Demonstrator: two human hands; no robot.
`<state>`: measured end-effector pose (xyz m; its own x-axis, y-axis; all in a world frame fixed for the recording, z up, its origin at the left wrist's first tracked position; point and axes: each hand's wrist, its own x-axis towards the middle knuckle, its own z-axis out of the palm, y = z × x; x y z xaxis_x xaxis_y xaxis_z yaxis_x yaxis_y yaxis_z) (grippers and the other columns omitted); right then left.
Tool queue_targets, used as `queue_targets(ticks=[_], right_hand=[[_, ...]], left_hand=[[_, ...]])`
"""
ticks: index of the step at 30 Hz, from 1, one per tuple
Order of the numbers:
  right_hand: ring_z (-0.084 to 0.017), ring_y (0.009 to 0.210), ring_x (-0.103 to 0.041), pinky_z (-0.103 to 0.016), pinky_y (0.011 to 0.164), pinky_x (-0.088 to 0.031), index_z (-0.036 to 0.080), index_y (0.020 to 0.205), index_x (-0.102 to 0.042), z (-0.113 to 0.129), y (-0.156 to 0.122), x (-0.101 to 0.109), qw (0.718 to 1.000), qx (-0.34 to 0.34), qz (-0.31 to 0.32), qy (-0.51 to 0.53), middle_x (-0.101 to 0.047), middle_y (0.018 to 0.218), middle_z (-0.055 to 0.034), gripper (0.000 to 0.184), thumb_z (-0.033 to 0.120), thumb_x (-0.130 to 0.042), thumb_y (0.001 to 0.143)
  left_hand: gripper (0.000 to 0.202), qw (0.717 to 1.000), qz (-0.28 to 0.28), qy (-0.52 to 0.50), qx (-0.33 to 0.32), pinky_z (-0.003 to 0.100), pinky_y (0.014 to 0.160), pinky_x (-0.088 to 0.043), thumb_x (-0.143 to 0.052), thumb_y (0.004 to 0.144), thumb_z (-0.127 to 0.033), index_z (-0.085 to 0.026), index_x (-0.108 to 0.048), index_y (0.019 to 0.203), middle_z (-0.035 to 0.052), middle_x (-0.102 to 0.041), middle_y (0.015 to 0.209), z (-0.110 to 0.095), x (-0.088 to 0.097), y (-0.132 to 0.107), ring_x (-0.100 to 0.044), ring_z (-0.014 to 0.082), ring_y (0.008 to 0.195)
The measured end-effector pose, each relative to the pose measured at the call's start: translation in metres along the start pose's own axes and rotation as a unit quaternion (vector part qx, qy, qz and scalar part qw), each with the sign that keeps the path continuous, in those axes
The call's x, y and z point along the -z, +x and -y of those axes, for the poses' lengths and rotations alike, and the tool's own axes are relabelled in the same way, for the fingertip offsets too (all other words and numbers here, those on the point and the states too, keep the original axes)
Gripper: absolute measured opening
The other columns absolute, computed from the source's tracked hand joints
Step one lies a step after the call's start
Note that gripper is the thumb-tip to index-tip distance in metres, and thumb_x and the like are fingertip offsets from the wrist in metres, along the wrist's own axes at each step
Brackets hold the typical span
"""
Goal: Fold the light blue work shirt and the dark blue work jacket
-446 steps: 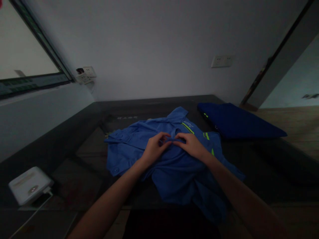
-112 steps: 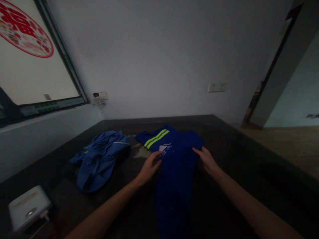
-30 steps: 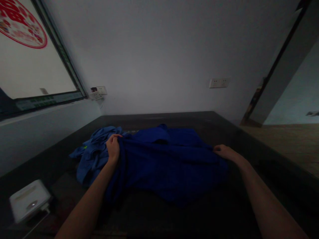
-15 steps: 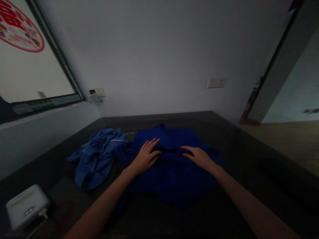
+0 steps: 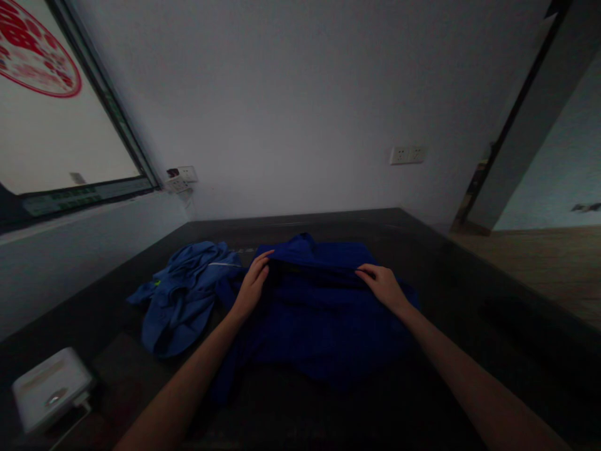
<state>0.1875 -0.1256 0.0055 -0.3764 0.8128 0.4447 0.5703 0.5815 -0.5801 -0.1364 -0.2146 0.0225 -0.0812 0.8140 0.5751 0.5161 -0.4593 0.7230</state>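
Note:
A deep-blue garment lies spread and rumpled across the middle of the dark table; its exact kind is hard to make out in the dim light. My left hand pinches an edge of it on the left side, fingers pointing away from me. On the right, thumb and fingers of my right hand grip the same edge. Between the two hands that edge is stretched in a nearly straight line, slightly raised, with a dark fold below. A lighter blue garment sits crumpled just left of my left hand.
The dark table reaches back to a pale wall. At its near left corner stands a white box-like device with a cord. Wall sockets are behind the table, and a window is at the left.
My hands have moved apart, left hand leftward and right hand slightly rightward. Both have closed on the blue garment's edge, which is now pulled straight between them.

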Motion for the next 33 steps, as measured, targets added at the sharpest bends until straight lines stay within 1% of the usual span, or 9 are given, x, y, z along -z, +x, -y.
queue_targets(ticks=[7,10,13,16,19,24,26,29,33], right_hand=[[-0.023,0.084,-0.064,-0.034,0.075,-0.045,0.023,0.081,-0.067,-0.011,-0.003,-0.001,0.998,0.006,0.060,-0.022,-0.070,0.087,-0.0032,0.021,0.039,-0.053,0.081],[-0.023,0.084,-0.064,-0.034,0.076,-0.045,0.023,0.083,-0.065,-0.020,-0.002,-0.002,0.998,-0.010,0.046,-0.029,-0.070,0.087,-0.0029,0.019,0.039,-0.055,0.080],[-0.023,0.088,-0.063,-0.034,0.077,-0.045,0.024,0.090,-0.063,-0.024,-0.002,-0.003,0.999,-0.027,0.028,-0.021,-0.069,0.093,-0.0027,0.020,0.038,-0.057,0.079],[-0.022,0.088,-0.063,-0.035,0.078,-0.045,0.024,0.092,-0.061,-0.024,-0.003,-0.007,0.999,-0.026,0.024,-0.012,-0.067,0.094,-0.0030,0.019,0.037,-0.056,0.080],[-0.023,0.087,-0.061,-0.037,0.080,-0.045,0.023,0.084,-0.063,-0.021,-0.002,-0.007,0.998,-0.017,-0.045,-0.035,-0.065,0.089,-0.0044,0.017,0.037,-0.054,0.081],[-0.022,0.068,-0.059,-0.035,0.066,-0.048,0.021,0.080,-0.059,-0.010,0.001,-0.001,0.982,-0.056,-0.182,0.012,-0.056,0.072,-0.0037,0.033,0.054,-0.055,0.078],[-0.019,0.059,-0.060,-0.033,0.058,-0.049,0.022,0.089,-0.052,-0.005,0.001,-0.002,0.971,-0.079,-0.187,0.129,-0.053,0.067,0.0004,0.040,0.059,-0.057,0.075],[-0.019,0.067,-0.065,-0.032,0.063,-0.053,0.024,0.095,-0.041,0.000,0.001,-0.009,0.944,-0.078,-0.176,0.266,-0.058,0.075,0.0006,0.045,0.059,-0.060,0.073],[-0.021,0.088,-0.064,-0.036,0.079,-0.051,0.023,0.087,-0.050,0.004,-0.003,-0.021,0.983,-0.028,-0.030,0.178,-0.064,0.090,-0.0043,0.033,0.051,-0.061,0.076]], left_hand=[[0.030,0.997,-0.076,-0.010,0.026,0.037,0.107,-0.030,-0.046,0.087,-0.033,-0.021,-0.055,0.113,0.0068,-0.054,0.124,0.009,0.004,0.001,-0.046,0.0210,0.121],[0.026,0.987,-0.148,0.017,0.066,0.033,0.092,-0.041,-0.054,0.081,-0.036,-0.019,-0.057,0.101,0.0044,-0.059,0.100,0.013,0.012,0.004,-0.055,0.0193,0.098],[0.036,0.982,-0.173,0.046,0.059,0.023,0.071,-0.043,-0.061,0.077,-0.036,-0.020,-0.053,0.109,-0.0037,-0.049,0.072,0.011,0.022,0.007,-0.051,0.0121,0.068],[0.048,0.993,-0.031,0.106,0.045,0.019,0.056,-0.035,-0.063,0.075,-0.038,-0.023,-0.053,0.119,-0.0082,-0.038,0.057,0.005,0.031,0.006,-0.039,0.0095,0.051],[0.041,0.976,0.139,0.160,0.052,0.021,0.051,-0.033,-0.070,0.066,-0.044,-0.026,-0.067,0.103,-0.0055,-0.046,0.053,0.003,0.033,0.003,-0.042,0.0114,0.049],[0.024,0.969,0.212,0.112,0.063,0.022,0.052,-0.038,-0.062,0.073,-0.045,-0.022,-0.069,0.069,-0.0007,-0.061,0.060,0.003,0.030,0.002,-0.053,0.0149,0.056],[0.026,0.979,0.171,0.093,0.064,0.021,0.052,-0.038,-0.057,0.077,-0.043,-0.020,-0.065,0.067,-0.0021,-0.058,0.060,0.003,0.030,0.004,-0.051,0.0130,0.055],[0.026,0.995,0.029,0.040,0.085,0.019,0.053,-0.039,-0.054,0.080,-0.043,-0.019,-0.059,0.071,-0.0033,-0.054,0.063,0.006,0.035,0.007,-0.049,0.0112,0.058],[0.027,0.961,-0.237,-0.060,0.128,0.017,0.049,-0.037,-0.049,0.083,-0.047,-0.020,-0.050,0.079,-0.0050,-0.045,0.065,0.013,0.050,0.012,-0.044,0.0083,0.054]])
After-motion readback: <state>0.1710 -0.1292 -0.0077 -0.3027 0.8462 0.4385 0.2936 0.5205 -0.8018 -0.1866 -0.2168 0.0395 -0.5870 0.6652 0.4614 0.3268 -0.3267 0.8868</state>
